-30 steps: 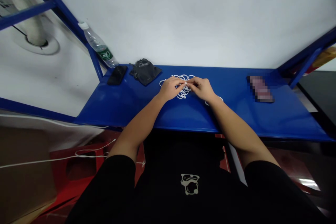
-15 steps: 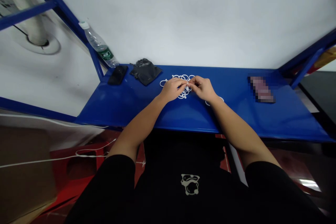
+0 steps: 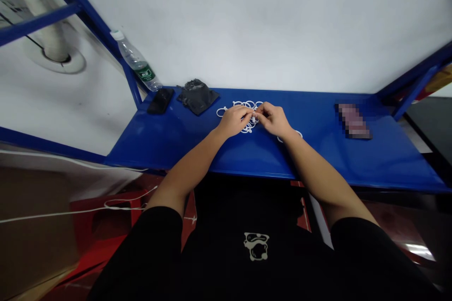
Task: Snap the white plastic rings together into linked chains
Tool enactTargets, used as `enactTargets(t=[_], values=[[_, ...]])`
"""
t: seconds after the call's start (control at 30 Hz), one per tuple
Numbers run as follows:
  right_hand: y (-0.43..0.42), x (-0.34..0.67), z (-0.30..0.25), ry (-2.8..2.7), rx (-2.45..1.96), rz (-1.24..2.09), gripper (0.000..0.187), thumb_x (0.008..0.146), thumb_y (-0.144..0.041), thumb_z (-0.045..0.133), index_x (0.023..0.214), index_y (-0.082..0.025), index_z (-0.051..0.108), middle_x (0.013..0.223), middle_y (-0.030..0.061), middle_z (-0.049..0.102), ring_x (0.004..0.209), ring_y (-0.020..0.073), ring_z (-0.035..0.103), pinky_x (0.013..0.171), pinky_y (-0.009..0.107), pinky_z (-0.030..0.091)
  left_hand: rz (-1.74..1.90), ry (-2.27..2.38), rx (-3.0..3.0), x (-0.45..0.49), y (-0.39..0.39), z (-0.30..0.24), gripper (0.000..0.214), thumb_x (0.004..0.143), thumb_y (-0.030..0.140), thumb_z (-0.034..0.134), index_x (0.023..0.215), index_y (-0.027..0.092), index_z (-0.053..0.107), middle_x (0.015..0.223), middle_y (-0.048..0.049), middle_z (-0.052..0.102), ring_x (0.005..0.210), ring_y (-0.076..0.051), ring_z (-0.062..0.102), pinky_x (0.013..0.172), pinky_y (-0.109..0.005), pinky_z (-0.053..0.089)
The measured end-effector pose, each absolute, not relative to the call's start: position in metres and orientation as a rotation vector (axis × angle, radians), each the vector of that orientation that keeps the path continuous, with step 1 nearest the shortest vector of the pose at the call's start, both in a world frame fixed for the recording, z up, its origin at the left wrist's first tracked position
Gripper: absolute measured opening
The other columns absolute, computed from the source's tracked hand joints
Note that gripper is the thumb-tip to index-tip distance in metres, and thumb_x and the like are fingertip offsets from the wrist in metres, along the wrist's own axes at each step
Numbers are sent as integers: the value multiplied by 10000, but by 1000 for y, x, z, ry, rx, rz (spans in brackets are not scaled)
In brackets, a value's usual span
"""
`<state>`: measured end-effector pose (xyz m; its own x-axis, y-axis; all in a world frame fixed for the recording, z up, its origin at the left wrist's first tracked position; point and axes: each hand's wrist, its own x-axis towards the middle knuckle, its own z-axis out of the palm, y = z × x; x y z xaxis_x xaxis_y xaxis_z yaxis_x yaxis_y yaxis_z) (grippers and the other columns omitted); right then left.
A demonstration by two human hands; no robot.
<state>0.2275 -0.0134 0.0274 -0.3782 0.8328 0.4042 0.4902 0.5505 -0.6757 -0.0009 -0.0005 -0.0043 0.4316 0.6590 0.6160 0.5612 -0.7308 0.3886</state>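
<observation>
Several white rings (image 3: 247, 130), each with a small knob, lie in a loose pile on the blue shelf (image 3: 176, 136). Over this pile my left hand (image 3: 233, 120) and my right hand (image 3: 273, 118) meet at the fingertips. Both hands are closed in a pinch on one small white ring, which is mostly hidden by the fingers. A separate white ring (image 3: 300, 133) lies beneath my right wrist, partly covered. At the pile's left edge another white ring (image 3: 221, 112) sticks out beside my left hand.
Left of the pile are a crumpled black bag (image 3: 198, 97), a dark phone (image 3: 160, 101) and a clear plastic bottle (image 3: 141, 68) leaning on the blue frame. A blurred pinkish rectangular item (image 3: 353, 121) lies at the right. Behind the shelf rises a white wall (image 3: 254, 33).
The view has shifted slightly, so everything sits a little further right. My fingers have moved only slightly at the white ring between them.
</observation>
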Motion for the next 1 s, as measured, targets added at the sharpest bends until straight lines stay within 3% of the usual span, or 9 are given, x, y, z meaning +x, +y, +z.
enactTargets(t=[0.27,0.47,0.6,0.7,0.83,1.0], values=[[-1,238,29,-2107,-1187,345,230,1050,-430,669,1115,-244,788,995,83,839,832,245,727,792,385,542,1082,1279,2566,-7,4,-3,283,1135,244,636,1367,217,795,1259,-110,844,1166,-284,756,1039,-455,569],[1,279,57,-2173,-1397,342,165,982,-398,754,1071,-275,819,1042,74,855,888,259,760,820,426,573,1092,1399,2518,-14,12,-11,256,1122,281,707,1347,221,813,1300,-116,812,1216,-296,731,1091,-479,565],[5,326,68,-2355,-1662,586,329,782,-455,943,1046,-293,832,1018,60,856,905,297,778,801,449,598,1067,1326,2534,-14,12,-14,220,1121,289,716,1301,234,828,1281,-109,808,1198,-291,733,1080,-479,572],[11,346,62,-2397,-1812,667,434,703,-500,987,1050,-280,845,1014,65,852,933,307,789,780,430,606,1048,1281,2542,-14,12,-15,211,1114,293,724,1287,236,830,1273,-104,812,1205,-292,732,1089,-483,576],[14,334,50,-2469,-1861,779,475,650,-486,1028,1042,-287,851,978,56,847,886,295,781,716,396,580,1052,1263,2539,-16,12,-15,216,1114,295,723,1289,232,832,1261,-106,813,1213,-292,732,1102,-490,585],[13,306,41,-2507,-1853,773,397,659,-343,1006,1022,-305,850,971,35,833,815,258,754,681,371,533,1045,1259,2542,-17,13,-14,212,1110,295,735,1284,224,833,1256,-112,815,1209,-292,738,1103,-496,594]])
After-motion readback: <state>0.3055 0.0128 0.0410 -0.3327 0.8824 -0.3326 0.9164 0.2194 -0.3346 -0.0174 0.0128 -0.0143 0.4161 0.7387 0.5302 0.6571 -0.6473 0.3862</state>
